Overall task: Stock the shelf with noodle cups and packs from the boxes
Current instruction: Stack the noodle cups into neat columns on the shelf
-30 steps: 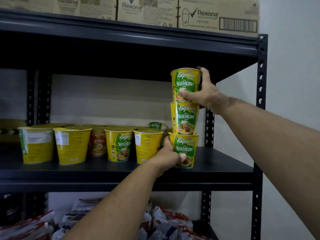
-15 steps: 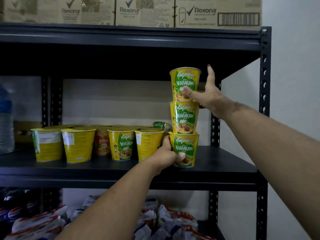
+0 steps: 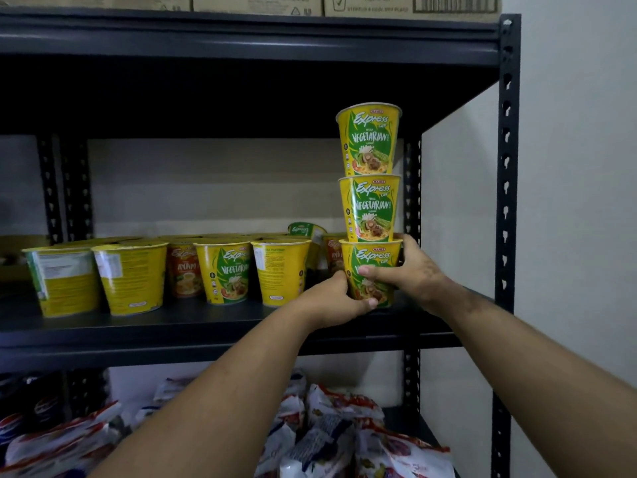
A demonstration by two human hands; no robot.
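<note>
Three yellow-green vegetarian noodle cups stand stacked at the right end of the middle shelf: top cup, middle cup, bottom cup. My left hand grips the bottom cup from the left, thumb under its front. Around the same cup's right side curls my right hand, thumb across the front label. Left of the stack, several more cups stand in rows on the shelf.
Cardboard boxes sit on the top shelf. Noodle packs are heaped on the lower shelf, with dark bottles at the far left. A black upright post and white wall bound the right side.
My right hand has let go of the top cup and dropped to grip the bottom cup. My left hand stays on the bottom cup. The camera has moved closer.
</note>
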